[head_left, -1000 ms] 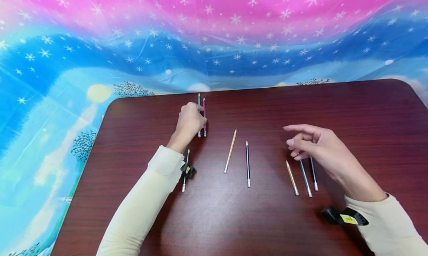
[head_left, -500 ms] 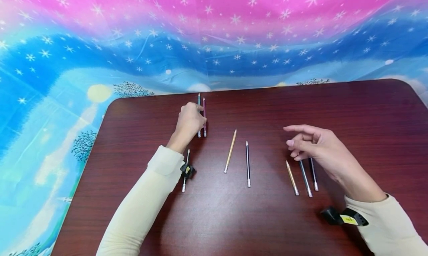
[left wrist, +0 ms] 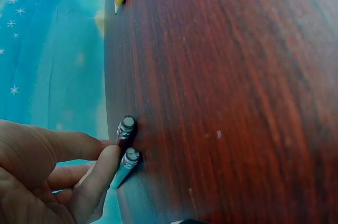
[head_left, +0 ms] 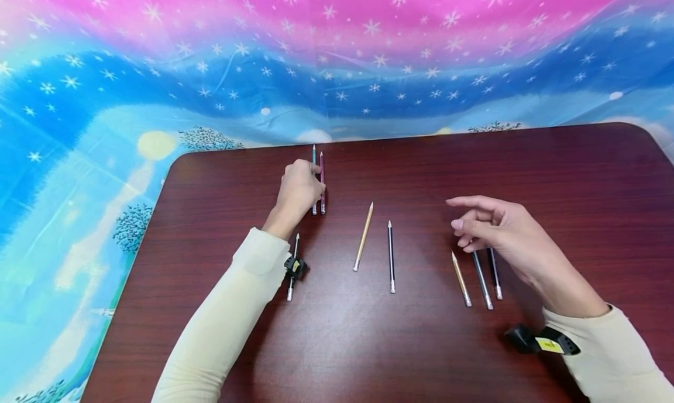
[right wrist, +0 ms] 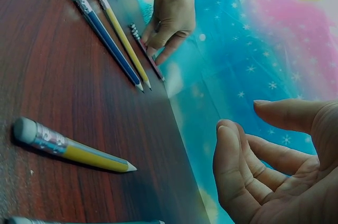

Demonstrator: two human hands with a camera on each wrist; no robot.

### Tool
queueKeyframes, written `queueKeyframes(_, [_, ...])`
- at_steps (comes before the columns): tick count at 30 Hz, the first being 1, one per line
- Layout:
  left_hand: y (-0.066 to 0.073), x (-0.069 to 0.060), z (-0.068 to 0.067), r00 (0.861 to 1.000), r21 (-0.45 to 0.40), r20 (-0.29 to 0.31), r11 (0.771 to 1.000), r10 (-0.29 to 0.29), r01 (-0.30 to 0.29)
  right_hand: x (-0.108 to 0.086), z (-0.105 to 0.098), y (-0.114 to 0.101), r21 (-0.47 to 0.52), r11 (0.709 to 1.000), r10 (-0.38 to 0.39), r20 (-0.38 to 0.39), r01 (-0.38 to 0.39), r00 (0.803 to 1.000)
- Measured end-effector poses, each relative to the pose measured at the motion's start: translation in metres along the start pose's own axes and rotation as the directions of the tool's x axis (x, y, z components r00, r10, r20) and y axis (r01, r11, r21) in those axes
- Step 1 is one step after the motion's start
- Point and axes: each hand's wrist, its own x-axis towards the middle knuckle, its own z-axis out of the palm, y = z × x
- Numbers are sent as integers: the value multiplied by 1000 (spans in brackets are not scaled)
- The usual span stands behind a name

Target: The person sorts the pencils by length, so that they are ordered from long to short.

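Note:
My left hand [head_left: 298, 186] pinches a dark red pencil [head_left: 322, 164] between thumb and fingers near the table's far edge. Beside that pencil, almost parallel, lies a teal pencil [head_left: 314, 154]; in the left wrist view its eraser end [left wrist: 132, 155] shows next to the thumb. My right hand [head_left: 505, 230] hovers at the right with loosely bent fingers and holds nothing. Below it lie a yellow pencil [head_left: 461, 281], a grey-blue pencil [head_left: 481, 283] and a dark pencil [head_left: 495, 274]. The hand hides the tips of the latter two in the head view.
Between the hands lie another yellow pencil [head_left: 363, 236] and a navy pencil [head_left: 391, 259]. A dark pencil [head_left: 290, 289] is partly hidden under the left wrist's camera [head_left: 296, 267]. A snowflake-patterned cloth [head_left: 337, 69] hangs behind the brown table [head_left: 337, 344].

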Motion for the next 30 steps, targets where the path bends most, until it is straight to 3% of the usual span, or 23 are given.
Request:
queueKeyframes(9, [1,0,0,1000,33,-12,999,9,-8,0,0,1,20,1000,-16,3,16,1000])
queueKeyframes(30, [-1,-1,-1,1000,20,-15,1000,-6,6,1,3,1,-10,1000,-14,5,14,1000])
